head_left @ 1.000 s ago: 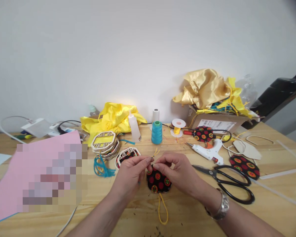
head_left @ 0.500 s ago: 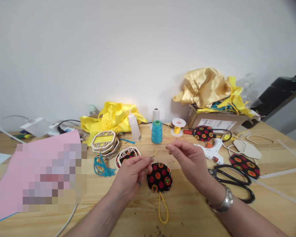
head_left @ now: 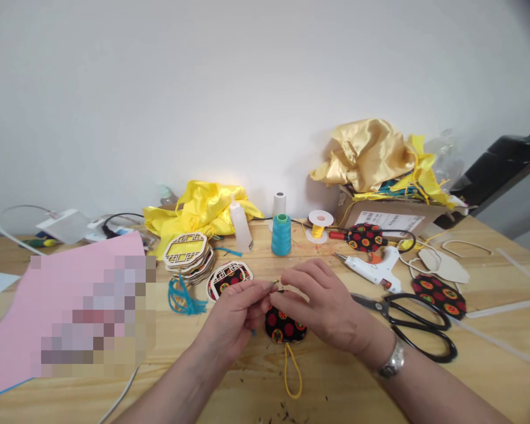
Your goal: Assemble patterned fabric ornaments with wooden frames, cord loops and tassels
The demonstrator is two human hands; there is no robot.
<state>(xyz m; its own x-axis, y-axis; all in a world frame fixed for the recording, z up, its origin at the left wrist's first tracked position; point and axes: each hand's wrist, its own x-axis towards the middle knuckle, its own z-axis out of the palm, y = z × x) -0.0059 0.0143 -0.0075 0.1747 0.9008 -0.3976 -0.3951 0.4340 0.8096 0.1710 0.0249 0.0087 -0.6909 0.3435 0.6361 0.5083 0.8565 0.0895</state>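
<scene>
A round black fabric pad with red and yellow flowers lies on the wooden table in front of me. A yellow cord loop hangs from its near edge. My left hand pinches a thin yellow cord at the pad's top edge. My right hand meets it there, fingers closed on the same cord and covering the pad's upper part.
Black scissors and a white glue gun lie to the right. A teal thread spool, a stack of wooden frames, a teal tassel, a pink sheet, yellow fabric and a cardboard box surround the work.
My right hand pulled away to the right and up half a second ago, then came back to the pad's top beside my left hand. The left hand stayed put.
</scene>
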